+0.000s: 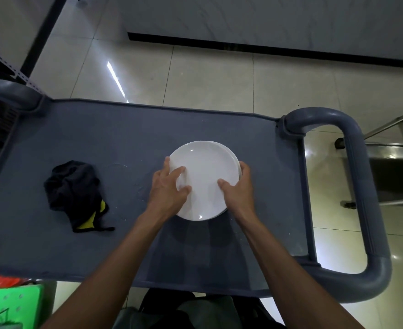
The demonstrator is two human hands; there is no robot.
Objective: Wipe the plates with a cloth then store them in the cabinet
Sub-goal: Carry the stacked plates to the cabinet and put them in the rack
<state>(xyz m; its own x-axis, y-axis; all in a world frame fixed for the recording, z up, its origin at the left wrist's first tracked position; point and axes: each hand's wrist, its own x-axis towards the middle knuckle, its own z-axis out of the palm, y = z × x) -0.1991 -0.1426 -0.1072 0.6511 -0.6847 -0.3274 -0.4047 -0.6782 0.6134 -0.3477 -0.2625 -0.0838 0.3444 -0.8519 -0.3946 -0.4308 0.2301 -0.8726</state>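
A small stack of white plates (205, 169) rests on the grey-blue cart top (129, 143), right of its middle. My left hand (168, 186) grips the stack's left rim, thumb and fingers lying on the top plate. My right hand (239, 186) clasps the right rim, fingers wrapped around the edge and thumb on the top plate. A crumpled dark cloth with a yellow patch (74, 193) lies on the cart to the left, apart from both hands.
The cart has a looped handle (362, 186) at its right end and another (12, 91) at far left. Water drops glisten on the cart top near the plates. A metal trolley (395, 176) stands to the right, a green stool (12, 305) at bottom left.
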